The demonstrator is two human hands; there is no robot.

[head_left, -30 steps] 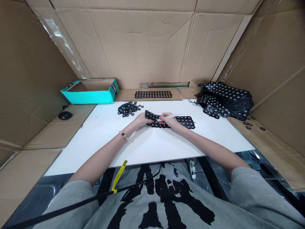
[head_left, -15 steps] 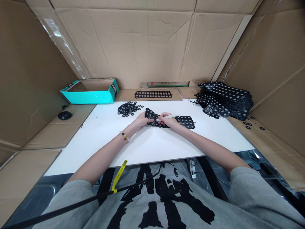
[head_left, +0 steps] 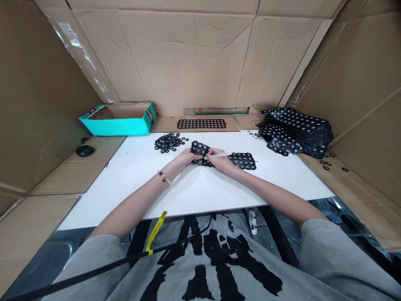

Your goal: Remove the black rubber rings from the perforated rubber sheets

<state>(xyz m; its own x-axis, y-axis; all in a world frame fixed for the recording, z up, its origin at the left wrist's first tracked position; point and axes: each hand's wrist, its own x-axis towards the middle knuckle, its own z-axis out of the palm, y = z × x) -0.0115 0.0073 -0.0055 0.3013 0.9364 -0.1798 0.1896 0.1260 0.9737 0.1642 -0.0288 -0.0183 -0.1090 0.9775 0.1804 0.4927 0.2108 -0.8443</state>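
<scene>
Left hand (head_left: 187, 156) pinches sheet (head_left: 243, 161) at its nine-o'clock end, mid white table (head_left: 200, 192); right hand (head_left: 219, 160) grips pen-like tool (head_left: 222, 154), tip at sheet, contact unclear. Step seems to be prodding dots; next move likely needs firm left pinch. Rings (head_left: 167, 143) ten o'clock, stack (head_left: 300, 131) two; cardboard walls (head_left: 200, 54) around.

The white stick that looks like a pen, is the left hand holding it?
No, the right hand holds the white stick, while the left hand grips the black dotted sheet.
</scene>
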